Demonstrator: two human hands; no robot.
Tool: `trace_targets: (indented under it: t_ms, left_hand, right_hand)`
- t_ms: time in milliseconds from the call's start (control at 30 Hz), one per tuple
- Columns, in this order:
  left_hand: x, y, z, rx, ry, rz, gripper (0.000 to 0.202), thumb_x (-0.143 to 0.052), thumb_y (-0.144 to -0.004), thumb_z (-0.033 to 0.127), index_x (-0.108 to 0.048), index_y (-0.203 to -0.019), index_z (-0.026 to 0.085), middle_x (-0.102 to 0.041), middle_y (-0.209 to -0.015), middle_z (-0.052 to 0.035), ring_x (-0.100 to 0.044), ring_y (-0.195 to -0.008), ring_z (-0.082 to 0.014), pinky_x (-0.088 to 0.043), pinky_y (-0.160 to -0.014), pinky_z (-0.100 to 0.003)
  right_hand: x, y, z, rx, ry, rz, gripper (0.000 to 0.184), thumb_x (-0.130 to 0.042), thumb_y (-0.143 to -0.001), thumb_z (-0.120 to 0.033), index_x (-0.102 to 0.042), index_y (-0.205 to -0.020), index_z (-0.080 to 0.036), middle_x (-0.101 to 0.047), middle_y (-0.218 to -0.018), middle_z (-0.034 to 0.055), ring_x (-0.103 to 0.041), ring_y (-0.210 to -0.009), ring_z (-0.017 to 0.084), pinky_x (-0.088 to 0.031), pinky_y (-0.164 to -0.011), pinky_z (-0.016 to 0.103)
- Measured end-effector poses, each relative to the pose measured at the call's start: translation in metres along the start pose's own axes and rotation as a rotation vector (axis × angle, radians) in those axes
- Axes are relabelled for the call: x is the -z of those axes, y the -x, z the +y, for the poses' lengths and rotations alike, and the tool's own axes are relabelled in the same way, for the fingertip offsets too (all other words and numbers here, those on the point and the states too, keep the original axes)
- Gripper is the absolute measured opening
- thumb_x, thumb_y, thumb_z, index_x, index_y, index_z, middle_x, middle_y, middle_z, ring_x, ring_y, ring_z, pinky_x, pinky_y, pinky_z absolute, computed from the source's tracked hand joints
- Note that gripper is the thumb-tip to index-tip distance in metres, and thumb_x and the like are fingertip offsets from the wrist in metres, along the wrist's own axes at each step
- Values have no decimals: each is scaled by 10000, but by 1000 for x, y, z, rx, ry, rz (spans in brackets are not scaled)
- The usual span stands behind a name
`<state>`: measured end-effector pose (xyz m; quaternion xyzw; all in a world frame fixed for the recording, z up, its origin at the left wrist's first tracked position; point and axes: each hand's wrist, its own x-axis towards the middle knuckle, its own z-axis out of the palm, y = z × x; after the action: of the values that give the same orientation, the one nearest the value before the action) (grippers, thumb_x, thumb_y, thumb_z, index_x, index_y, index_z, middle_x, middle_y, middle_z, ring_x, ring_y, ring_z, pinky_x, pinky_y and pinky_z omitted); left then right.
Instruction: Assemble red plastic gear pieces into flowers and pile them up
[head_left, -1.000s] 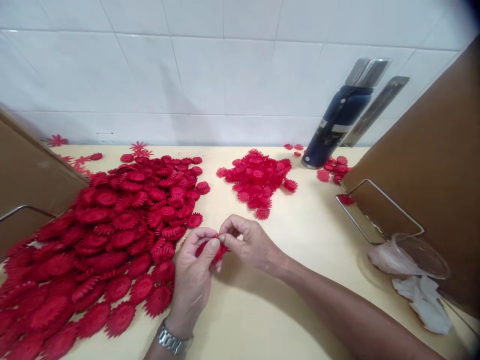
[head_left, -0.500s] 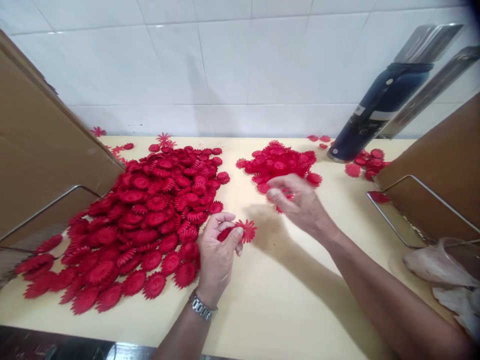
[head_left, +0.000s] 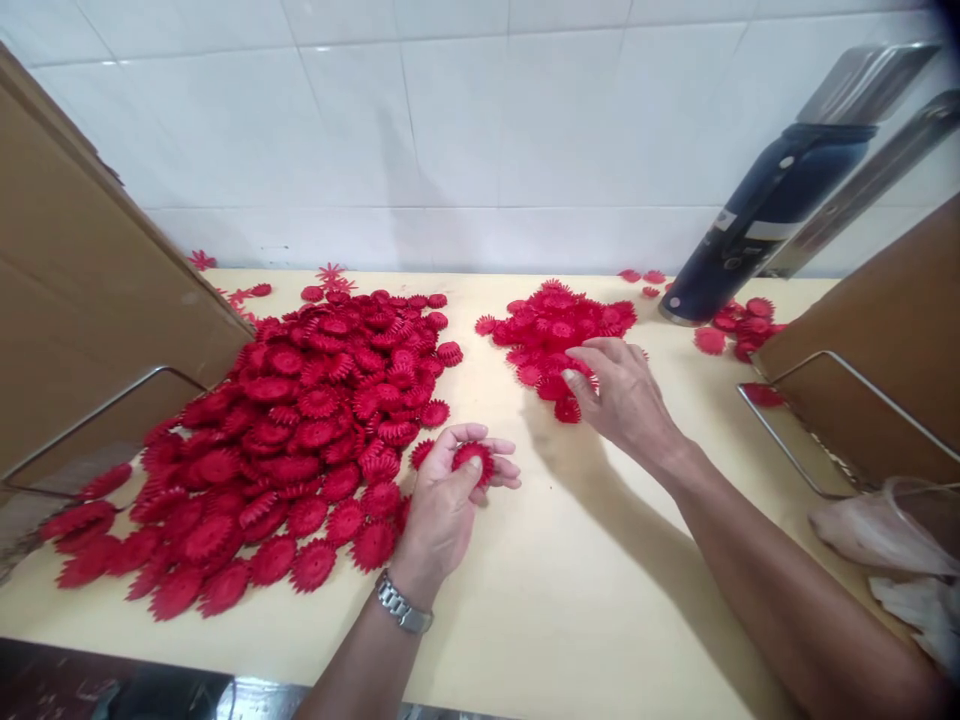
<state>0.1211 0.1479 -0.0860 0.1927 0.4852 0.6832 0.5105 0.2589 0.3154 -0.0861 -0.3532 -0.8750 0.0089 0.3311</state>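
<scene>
My left hand, with a metal-band watch on its wrist, holds a red paper flower piece under the thumb. The piece is round with a toothed rim, and the other fingers are stretched out beneath it. Just left of this hand spreads a big heap of similar red flower pieces. My right hand reaches over the near right side of a smaller red pile. Its thumb and forefinger are apart, with red pieces just beyond them. Whether the fingertips touch any piece is hard to see.
Cardboard boxes stand at the left and right, beside wire frames. A dark blue bottle is at the back right, near a few loose red pieces. A crumpled plastic bag lies at the right. White tiles line the back.
The star-shaped red piece between my left fingertips no longer shows; a round one now lies under the thumb and those fingers have spread. My right hand has shifted slightly right over the smaller pile.
</scene>
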Motion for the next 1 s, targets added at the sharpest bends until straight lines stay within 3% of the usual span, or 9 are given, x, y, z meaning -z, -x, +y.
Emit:
trace_targets:
  t_ms: [133, 233, 367, 567, 800, 900, 1000]
  left_hand:
    - [-2, 0, -3, 4, 2, -16, 166, -601, -705, 176, -516, -845, 149, -671, -755, -50, -645, -618, -155, -482, -554, -262]
    - [-2, 1, -3, 8, -5, -38, 210, -648, -680, 223, -531, -838, 147, -668, -706, -45, -651, -611, -172, -501, -555, -283]
    - [-2, 4, -3, 4, -49, -86, 188, -629, -709, 277, -544, -815, 147, -648, -630, -26, -624, -507, -157, -494, -488, -273]
    - [0, 3, -5, -10, -75, -74, 192, -619, -728, 321, -532, -753, 152, -589, -524, 20, -521, -361, -104, -394, -341, -204]
    - [3, 0, -10, -46, -138, 12, 261, -622, -734, 371, -524, -642, 146, -527, -434, 43, -475, -306, -94, -379, -292, -194]
    - [2, -1, -10, -50, -127, 3, 275, -605, -748, 385, -524, -639, 146, -508, -426, 48, -466, -306, -86, -365, -290, -184]
    - [1, 0, -8, -30, -74, -86, 257, -548, -790, 396, -522, -709, 154, -566, -514, 27, -508, -358, -85, -367, -325, -177]
  right_hand:
    - [-1, 4, -20, 166, -142, -124, 216, -477, -838, -218, -637, -975, -172, -598, -1022, 114, -525, -958, 241, -421, -828, 383]
    - [1, 6, -35, 190, -279, -154, 191, -471, -844, -198, -637, -933, -167, -615, -988, 109, -546, -927, 225, -436, -804, 370]
    - [8, 8, -50, 138, -492, -195, 174, -463, -858, -220, -633, -847, -185, -637, -890, 84, -572, -836, 200, -446, -757, 345]
    - [22, 11, -67, 27, -857, -392, 180, -523, -837, -276, -580, -698, -178, -586, -702, 28, -546, -655, 136, -425, -615, 263]
    - [19, 17, -79, -38, -931, -527, 130, -642, -733, -230, -539, -669, -182, -580, -673, -2, -542, -650, 126, -426, -624, 261]
    - [18, 19, -83, -144, -1087, -663, 112, -559, -793, -219, -484, -713, -199, -588, -568, -32, -568, -573, 123, -436, -598, 265]
    - [17, 20, -84, -220, -1244, -776, 96, -462, -842, -230, -437, -752, -209, -569, -515, -52, -584, -506, 128, -436, -536, 258]
